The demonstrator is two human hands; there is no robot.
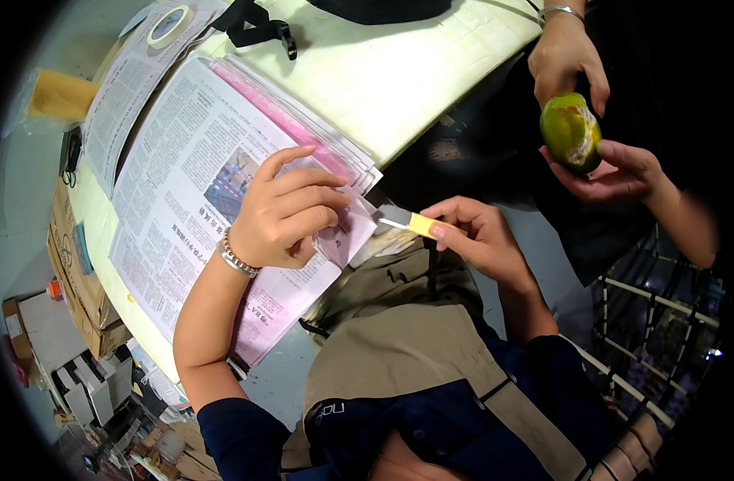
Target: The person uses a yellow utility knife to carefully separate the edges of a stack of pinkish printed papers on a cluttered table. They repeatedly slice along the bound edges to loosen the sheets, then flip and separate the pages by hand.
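My left hand (280, 215) rests with curled fingers on a stack of newspaper sheets (182, 184) near its corner; a metal bracelet circles the wrist. Just off the table edge, my right hand (473, 236) holds a small yellow-handled knife (407, 220), its short grey blade pointing left toward the paper corner. At the upper right, another person's two hands hold a green, partly peeled citrus fruit (570, 132).
The pale table (399, 72) carries a roll of tape (168, 24), a black strap with buckle (259, 28) and pink sheets under the newspaper. Cardboard boxes (78, 272) and clutter sit on the floor at left. A wire rack (664, 337) stands at right.
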